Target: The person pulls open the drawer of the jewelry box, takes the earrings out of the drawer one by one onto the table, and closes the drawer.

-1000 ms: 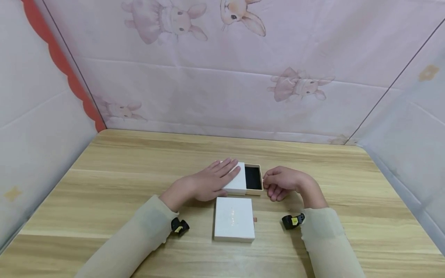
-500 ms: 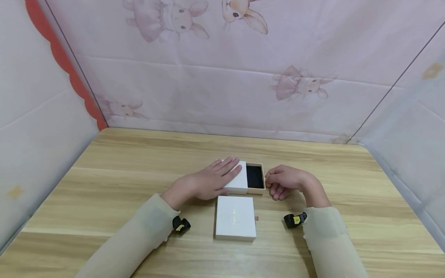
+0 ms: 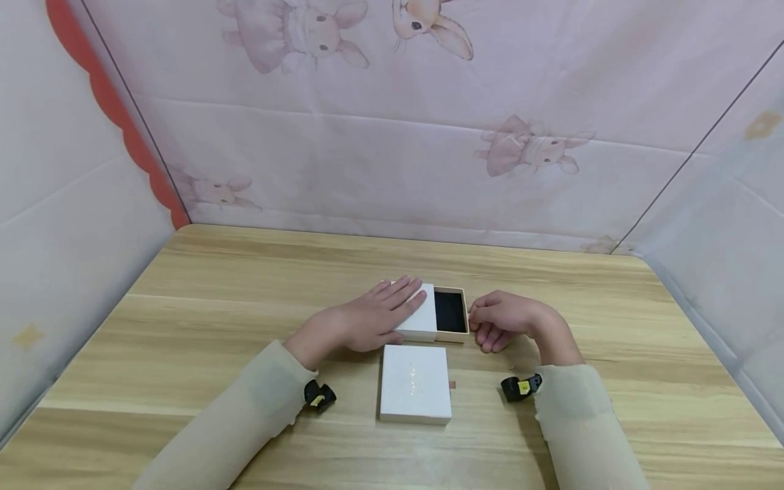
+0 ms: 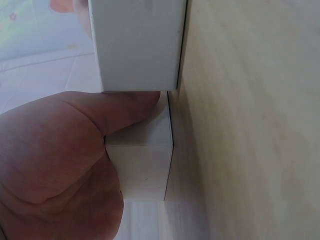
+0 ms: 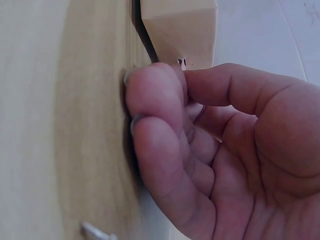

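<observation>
Two flat white drawer-style boxes lie on the table. My left hand (image 3: 370, 320) lies over the farther box's white sleeve (image 3: 422, 316), fingers straight and spread across its top. In the left wrist view, the thumb (image 4: 132, 107) runs along that box's side. The drawer (image 3: 451, 335), with a cream rim and black inside, sticks out of the sleeve on the right. My right hand (image 3: 505, 320) pinches the drawer's pull tab at its end wall (image 5: 182, 32) between thumb and forefinger, its other fingers curled; the fingers mostly hide the tab.
Nearer me lies the second white box (image 3: 415, 384), closed, with gold lettering on top and a small pinkish-brown tab (image 3: 452, 385) on its right. The wooden table (image 3: 245, 272) meets a rabbit-print backdrop (image 3: 380, 163) behind and pale side panels.
My right hand has shifted slightly right, and the drawer sticks out a little more from the sleeve. My left hand keeps its place on the box. The whole view has shifted slightly.
</observation>
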`<action>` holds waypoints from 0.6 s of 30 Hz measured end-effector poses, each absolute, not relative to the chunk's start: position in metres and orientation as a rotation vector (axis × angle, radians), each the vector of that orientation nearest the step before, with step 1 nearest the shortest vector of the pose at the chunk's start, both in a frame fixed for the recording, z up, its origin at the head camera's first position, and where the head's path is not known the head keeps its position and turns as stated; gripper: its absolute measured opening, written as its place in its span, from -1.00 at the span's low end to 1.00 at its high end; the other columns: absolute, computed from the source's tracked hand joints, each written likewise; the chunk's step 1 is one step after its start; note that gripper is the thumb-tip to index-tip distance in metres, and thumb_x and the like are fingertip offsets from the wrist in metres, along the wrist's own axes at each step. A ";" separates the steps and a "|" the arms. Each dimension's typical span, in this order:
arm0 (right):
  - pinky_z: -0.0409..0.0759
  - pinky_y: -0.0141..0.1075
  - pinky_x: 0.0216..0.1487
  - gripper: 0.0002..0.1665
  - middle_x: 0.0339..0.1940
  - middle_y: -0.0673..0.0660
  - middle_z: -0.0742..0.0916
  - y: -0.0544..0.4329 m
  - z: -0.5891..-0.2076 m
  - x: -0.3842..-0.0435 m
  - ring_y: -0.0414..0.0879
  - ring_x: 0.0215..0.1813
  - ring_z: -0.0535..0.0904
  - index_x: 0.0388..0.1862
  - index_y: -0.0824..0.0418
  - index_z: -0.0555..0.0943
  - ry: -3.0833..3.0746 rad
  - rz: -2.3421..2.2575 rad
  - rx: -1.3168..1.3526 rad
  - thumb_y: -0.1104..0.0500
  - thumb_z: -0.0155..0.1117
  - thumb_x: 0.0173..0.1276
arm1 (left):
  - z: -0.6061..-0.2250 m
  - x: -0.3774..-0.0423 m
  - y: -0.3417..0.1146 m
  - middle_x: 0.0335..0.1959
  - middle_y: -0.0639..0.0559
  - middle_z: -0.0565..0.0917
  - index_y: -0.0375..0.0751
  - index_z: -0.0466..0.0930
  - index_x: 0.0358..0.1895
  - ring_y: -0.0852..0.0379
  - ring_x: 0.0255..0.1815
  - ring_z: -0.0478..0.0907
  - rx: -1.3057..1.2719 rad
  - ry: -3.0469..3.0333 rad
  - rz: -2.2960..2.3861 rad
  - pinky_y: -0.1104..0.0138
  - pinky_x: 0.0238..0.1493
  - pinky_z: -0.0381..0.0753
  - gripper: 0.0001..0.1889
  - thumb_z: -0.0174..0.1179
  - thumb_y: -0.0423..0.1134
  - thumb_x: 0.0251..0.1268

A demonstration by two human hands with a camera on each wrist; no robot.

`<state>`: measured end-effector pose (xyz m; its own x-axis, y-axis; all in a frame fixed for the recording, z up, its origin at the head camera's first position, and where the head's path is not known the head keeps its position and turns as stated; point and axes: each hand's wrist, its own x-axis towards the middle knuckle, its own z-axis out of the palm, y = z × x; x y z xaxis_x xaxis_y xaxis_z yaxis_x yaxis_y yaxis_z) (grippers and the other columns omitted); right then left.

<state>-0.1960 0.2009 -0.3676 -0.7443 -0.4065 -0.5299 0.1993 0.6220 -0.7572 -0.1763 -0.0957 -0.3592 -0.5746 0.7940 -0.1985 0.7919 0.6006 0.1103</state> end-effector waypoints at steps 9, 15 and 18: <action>0.73 -0.22 -0.37 -0.69 -0.50 0.14 0.70 0.202 -0.367 -0.196 -0.10 -0.48 0.68 -0.26 0.34 0.55 2.130 -1.124 -0.157 0.15 -0.03 0.56 | -0.362 -0.177 -0.096 0.64 -0.17 -0.38 -0.16 -0.39 0.62 -0.12 0.65 -0.45 1.312 2.609 0.014 0.01 0.61 -0.30 -0.18 -0.09 0.02 0.59; 0.73 -0.22 -0.36 -0.70 -0.50 0.14 0.71 0.203 -0.367 -0.197 -0.10 -0.48 0.68 -0.27 0.34 0.55 2.126 -1.127 -0.157 0.16 -0.03 0.55 | -0.360 -0.177 -0.096 0.64 -0.18 -0.38 -0.17 -0.38 0.62 -0.12 0.65 -0.44 1.316 2.605 0.023 0.01 0.61 -0.29 -0.18 -0.09 0.01 0.59; 0.73 -0.22 -0.36 -0.70 -0.50 0.14 0.71 0.203 -0.368 -0.197 -0.10 -0.48 0.67 -0.28 0.33 0.55 2.120 -1.134 -0.156 0.16 -0.02 0.55 | -0.360 -0.177 -0.096 0.64 -0.20 -0.37 -0.19 -0.36 0.62 -0.15 0.65 -0.42 1.320 2.603 0.032 0.00 0.61 -0.28 -0.18 -0.08 0.01 0.59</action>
